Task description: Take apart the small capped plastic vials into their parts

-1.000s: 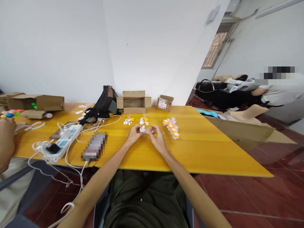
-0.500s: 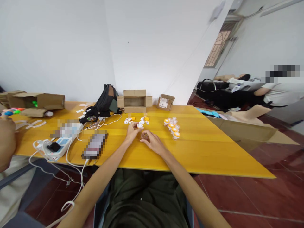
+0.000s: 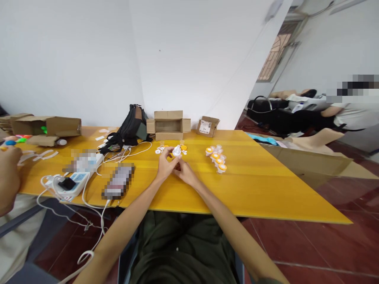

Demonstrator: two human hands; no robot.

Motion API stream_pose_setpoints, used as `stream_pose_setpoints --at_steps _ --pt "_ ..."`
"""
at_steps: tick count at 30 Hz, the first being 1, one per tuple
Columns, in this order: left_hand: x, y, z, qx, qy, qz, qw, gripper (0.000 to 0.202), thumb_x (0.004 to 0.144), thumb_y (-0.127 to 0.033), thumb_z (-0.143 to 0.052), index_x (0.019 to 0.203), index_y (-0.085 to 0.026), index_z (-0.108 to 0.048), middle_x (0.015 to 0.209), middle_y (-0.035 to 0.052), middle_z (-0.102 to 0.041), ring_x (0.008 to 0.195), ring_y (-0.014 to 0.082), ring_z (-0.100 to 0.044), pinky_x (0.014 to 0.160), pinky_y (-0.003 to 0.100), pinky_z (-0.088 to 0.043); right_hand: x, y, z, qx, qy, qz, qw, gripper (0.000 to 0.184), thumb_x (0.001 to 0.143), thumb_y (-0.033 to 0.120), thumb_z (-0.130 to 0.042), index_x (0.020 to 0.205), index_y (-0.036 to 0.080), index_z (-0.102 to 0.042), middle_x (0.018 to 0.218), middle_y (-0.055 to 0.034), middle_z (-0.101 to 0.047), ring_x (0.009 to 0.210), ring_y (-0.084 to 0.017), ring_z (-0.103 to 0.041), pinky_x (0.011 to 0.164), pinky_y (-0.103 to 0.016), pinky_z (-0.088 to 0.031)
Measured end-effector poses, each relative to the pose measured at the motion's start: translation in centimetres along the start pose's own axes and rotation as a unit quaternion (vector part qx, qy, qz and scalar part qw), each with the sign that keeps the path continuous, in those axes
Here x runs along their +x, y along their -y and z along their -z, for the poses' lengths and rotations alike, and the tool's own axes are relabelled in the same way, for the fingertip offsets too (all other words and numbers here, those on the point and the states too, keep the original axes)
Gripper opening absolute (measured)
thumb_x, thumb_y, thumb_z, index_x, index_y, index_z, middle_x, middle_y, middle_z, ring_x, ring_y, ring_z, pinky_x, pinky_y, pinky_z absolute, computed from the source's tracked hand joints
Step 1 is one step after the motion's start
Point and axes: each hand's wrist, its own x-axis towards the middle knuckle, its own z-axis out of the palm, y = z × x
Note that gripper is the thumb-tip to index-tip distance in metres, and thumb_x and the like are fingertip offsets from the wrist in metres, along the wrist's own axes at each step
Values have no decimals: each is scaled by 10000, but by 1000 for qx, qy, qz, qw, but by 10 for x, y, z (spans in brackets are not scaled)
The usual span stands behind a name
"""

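My left hand (image 3: 166,165) is raised a little above the yellow table (image 3: 251,185), with its fingers pinched on a small white round part (image 3: 177,152). My right hand (image 3: 185,173) sits right beside it, fingers curled and touching the left hand; what they hold is hidden. Just beyond my hands lie small white and yellow loose parts (image 3: 161,149). To the right stands a cluster of several small pieces with yellow tops (image 3: 217,159).
A black bag (image 3: 132,126), an open cardboard box (image 3: 168,125) and a smaller box (image 3: 207,126) stand at the back. A white power strip (image 3: 72,182) with cables and a phone (image 3: 118,181) lie left. Another person's hand (image 3: 8,177) is at far left.
My hands parted and came together again. The left hand lifted the white part forward and higher, and the right hand drew in against it.
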Motion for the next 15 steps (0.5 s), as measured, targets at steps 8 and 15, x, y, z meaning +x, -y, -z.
stream_pose_setpoints --at_steps 8,15 --pt "-8 -7 -6 7 46 3 999 328 690 -335 -793 952 -215 -637 917 34 -692 816 172 -642 698 267 -485 -12 3 17 31 -115 2 993 125 840 311 -551 915 232 -611 797 -27 -722 727 -215 -669 691 -352 -563" --pt "-20 -2 -15 21 134 31 990 255 716 -326 -752 871 -209 -587 781 -18 -647 604 102 -553 561 213 -415 -29 29 42 -50 -226 64 971 266 910 462 -519 902 232 -652 857 -50 -694 806 -218 -631 708 -328 -517"
